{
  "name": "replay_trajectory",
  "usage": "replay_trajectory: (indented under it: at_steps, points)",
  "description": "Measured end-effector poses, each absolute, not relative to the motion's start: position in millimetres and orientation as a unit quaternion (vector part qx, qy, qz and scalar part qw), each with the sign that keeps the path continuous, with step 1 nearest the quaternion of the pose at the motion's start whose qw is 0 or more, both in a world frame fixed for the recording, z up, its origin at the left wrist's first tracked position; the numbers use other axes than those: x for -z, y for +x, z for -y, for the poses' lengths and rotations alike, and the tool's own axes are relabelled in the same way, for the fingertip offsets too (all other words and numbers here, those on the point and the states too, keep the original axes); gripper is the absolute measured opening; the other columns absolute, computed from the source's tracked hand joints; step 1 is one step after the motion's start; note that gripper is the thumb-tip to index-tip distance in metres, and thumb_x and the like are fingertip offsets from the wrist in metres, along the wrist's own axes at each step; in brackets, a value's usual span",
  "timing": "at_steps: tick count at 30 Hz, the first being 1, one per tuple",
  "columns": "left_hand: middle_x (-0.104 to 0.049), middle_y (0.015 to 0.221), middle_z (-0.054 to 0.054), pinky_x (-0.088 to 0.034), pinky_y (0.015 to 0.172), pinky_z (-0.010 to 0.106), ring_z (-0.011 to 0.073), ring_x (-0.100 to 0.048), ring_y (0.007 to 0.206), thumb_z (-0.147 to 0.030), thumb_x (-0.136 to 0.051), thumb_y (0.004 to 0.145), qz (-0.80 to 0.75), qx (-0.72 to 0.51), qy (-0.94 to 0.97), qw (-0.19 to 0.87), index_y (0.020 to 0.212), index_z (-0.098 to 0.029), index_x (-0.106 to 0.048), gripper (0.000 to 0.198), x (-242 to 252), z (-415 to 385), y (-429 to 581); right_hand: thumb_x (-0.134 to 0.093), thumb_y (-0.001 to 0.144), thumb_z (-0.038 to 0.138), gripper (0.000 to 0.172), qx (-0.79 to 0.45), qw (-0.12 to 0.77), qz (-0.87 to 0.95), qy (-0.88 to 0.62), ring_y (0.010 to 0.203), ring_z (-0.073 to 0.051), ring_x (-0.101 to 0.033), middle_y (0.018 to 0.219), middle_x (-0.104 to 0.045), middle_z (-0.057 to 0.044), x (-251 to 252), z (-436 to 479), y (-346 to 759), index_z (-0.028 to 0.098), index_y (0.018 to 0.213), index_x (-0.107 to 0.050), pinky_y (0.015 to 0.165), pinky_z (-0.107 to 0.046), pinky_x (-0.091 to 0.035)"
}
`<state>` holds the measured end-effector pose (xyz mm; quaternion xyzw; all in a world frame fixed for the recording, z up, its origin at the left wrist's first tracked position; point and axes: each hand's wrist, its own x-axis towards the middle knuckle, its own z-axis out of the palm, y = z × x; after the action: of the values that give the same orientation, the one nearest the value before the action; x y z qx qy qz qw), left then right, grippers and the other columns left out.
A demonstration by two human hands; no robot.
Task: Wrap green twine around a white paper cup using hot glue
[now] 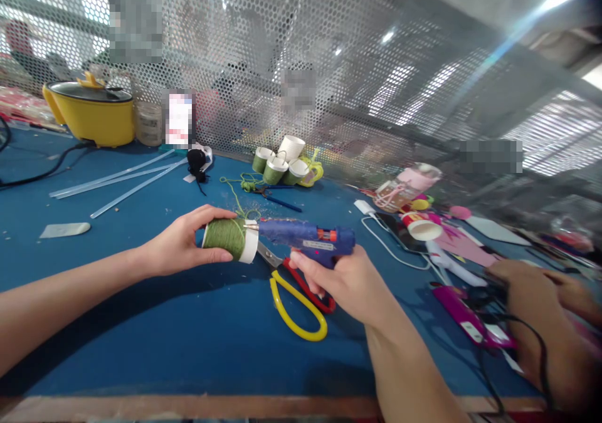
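Observation:
My left hand (188, 241) is closed round a white paper cup (251, 242) lying on its side, most of it wrapped in green yarn (224, 237). In my right hand (345, 279) is a blue hot glue gun (305, 232), gripped by its handle. Its nozzle meets the wrapped cup near the bare white rim; whether it touches, I cannot tell. From the cup a green strand trails back over the table to a small tangle (248, 185). Scissors (298, 304) with one yellow and one red handle lie beneath the glue gun, partly hidden by it and my right hand.
Several yarn-wrapped cups (275, 170) stand at the back, near blue-handled pliers (282, 198). Clear glue sticks (136, 188) and a yellow electric pot (96, 119) are at left. On the right lie a purple power strip (463, 313), cables, and another person's hands (527, 285).

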<state>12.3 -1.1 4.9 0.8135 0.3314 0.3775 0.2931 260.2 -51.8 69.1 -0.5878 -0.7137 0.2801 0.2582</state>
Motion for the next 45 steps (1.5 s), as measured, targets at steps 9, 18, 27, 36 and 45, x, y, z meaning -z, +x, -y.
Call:
replay_trajectory:
  at_steps: [9, 18, 27, 36, 45]
  points:
    - [-0.059, 0.109, 0.009, -0.047, 0.085, 0.037, 0.0243, -0.057, 0.098, -0.039, -0.066, 0.073, -0.331, -0.389, 0.792, 0.335, 0.117, -0.018, -0.049, 0.051, -2, -2, 13, -0.053, 0.079, 0.040, 0.039, -0.295, 0.234, 0.728, -0.572, 0.040, -0.011, -0.049, 0.039, -0.050, 0.002, -71, 52, 259, 0.019, 0.047, -0.047, 0.046, -0.023, -0.043]
    - [-0.061, 0.107, 0.010, -0.048, 0.083, 0.037, 0.0242, -0.058, 0.097, -0.038, -0.066, 0.073, -0.330, -0.399, 0.782, 0.348, 0.117, -0.016, -0.049, 0.052, -2, -2, 13, -0.052, 0.080, 0.040, 0.032, -0.295, 0.244, 0.725, -0.572, 0.043, -0.012, -0.052, 0.038, -0.049, 0.003, -72, 53, 265, 0.019, 0.057, -0.054, 0.045, -0.023, -0.044]
    - [-0.057, 0.109, 0.008, -0.046, 0.085, 0.037, 0.0229, -0.056, 0.097, -0.039, -0.065, 0.074, -0.340, -0.386, 0.813, 0.272, 0.115, -0.019, -0.050, 0.048, -4, -3, 11, -0.056, 0.077, 0.036, 0.036, -0.266, 0.243, 0.728, -0.583, 0.039, -0.009, -0.048, 0.039, -0.050, 0.004, -74, 55, 260, 0.020, 0.047, -0.047, 0.044, -0.021, -0.043]
    - [-0.056, 0.108, 0.007, -0.045, 0.087, 0.037, 0.0228, -0.055, 0.098, -0.040, -0.065, 0.074, -0.351, -0.381, 0.817, 0.252, 0.115, -0.020, -0.049, 0.048, -4, -3, 12, -0.059, 0.076, 0.034, 0.033, -0.239, 0.256, 0.740, -0.574, 0.037, -0.009, -0.045, 0.036, -0.047, 0.006, -75, 57, 255, 0.021, 0.047, -0.050, 0.044, -0.021, -0.042]
    - [-0.055, 0.108, 0.007, -0.044, 0.088, 0.036, 0.0223, -0.054, 0.099, -0.039, -0.065, 0.074, -0.349, -0.376, 0.825, 0.237, 0.116, -0.020, -0.049, 0.048, -5, -3, 11, -0.059, 0.076, 0.035, 0.018, -0.220, 0.248, 0.732, -0.595, 0.036, -0.011, -0.045, 0.036, -0.049, 0.007, -75, 59, 255, 0.019, 0.068, -0.065, 0.042, -0.023, -0.039]
